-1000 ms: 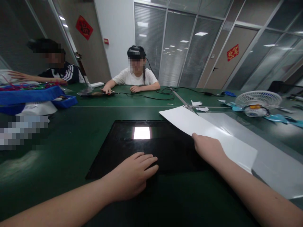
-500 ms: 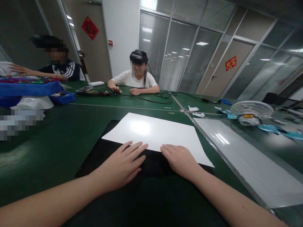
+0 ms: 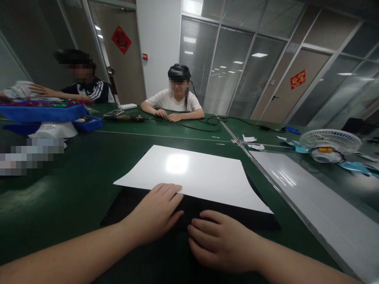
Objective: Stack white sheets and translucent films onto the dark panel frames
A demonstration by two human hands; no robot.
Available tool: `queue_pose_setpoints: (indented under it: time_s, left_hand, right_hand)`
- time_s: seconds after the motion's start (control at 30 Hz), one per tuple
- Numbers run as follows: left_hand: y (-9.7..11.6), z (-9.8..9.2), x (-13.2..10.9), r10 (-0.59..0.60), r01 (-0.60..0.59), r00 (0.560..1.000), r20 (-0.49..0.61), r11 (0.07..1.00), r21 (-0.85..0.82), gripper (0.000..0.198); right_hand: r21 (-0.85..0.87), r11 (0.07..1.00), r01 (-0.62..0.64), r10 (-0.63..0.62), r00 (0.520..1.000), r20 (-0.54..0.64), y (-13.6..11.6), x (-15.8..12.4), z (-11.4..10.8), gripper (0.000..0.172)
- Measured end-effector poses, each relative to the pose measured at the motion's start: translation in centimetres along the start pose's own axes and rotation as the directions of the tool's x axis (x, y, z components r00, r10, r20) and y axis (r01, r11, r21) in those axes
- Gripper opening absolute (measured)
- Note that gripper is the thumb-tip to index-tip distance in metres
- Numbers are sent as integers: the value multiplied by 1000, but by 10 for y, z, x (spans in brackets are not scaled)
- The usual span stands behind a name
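Observation:
A glossy white sheet (image 3: pixel 195 167) lies over a black flat panel (image 3: pixel 124 205) on the green table; its left corner juts past the panel's edge. My left hand (image 3: pixel 156 211) rests palm down, its fingers stretched onto the sheet's near edge and its thumb apart. Just in front of the panel's near side is my right hand (image 3: pixel 222 240), its fingers loosely bent and slightly apart. Nothing shows in it, and its palm is hidden. The panel's near edge blends into dark shadow.
A clear-covered white board (image 3: pixel 314 201) lies at right, beside a metal strip. Beyond it are a white fan cage (image 3: pixel 330 142) and blue blades. Paper scraps (image 3: pixel 249 139) lie behind. At left stand blue trays (image 3: pixel 44 113) with wires. Two people sit across the table.
My right hand has drawn back from the sheet toward me, its fingers bending more. The sheet has shifted slightly left and nearer over the panel. My left hand stays at its near edge.

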State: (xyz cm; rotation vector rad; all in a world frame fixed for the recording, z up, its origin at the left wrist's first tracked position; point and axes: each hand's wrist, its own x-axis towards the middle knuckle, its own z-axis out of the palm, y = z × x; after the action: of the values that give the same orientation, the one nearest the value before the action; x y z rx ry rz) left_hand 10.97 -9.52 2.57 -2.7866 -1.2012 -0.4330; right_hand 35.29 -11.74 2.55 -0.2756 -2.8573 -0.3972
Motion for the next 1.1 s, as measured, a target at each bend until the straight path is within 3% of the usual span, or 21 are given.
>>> queue_pose_setpoints:
  time_s: [0.07,0.2,0.33,0.43,0.57,0.7,0.83,0.97,1.0,1.1]
  left_hand:
    - [0,-1,1,-4,4,1000,-3,1000,-8,25]
    - [-1,-3,2,-24,24,1000,-16,1000,-15,26]
    - [0,-5,3,-16,17,999,-50,1000,18,26]
    - [1,-7,3,38,-22,991,-127,993,118,23]
    - [3,-7,-1,167,-95,951,-260,958,269,15]
    - [3,-12,-2,265,-108,876,-403,922,371,9]
    - [7,-42,9,327,-72,825,-461,870,487,7]
    - [14,-96,35,372,-73,842,-390,795,602,4]
    - [15,-111,43,383,-57,834,-397,775,629,9]
    - [14,-151,74,354,-60,872,-338,763,643,21]
  right_hand:
    - [68,998,-13,8,997,70,-1,1,-3,29]
    - [199,960,-199,158,966,203,9,1,-9,38]
    - [268,900,-344,282,928,243,12,0,-10,38]
    - [204,874,-441,388,886,254,-1,-1,0,41]
    - [95,881,-463,434,872,226,-31,5,17,46]
    - [84,905,-418,393,894,213,-43,13,17,44]
    - [140,933,-333,297,928,225,-36,12,7,47]
    - [168,962,-217,176,957,229,-29,8,-3,42]
    - [171,961,-217,172,955,240,-29,7,-6,41]
    - [168,951,-261,214,943,256,-27,6,-12,42]
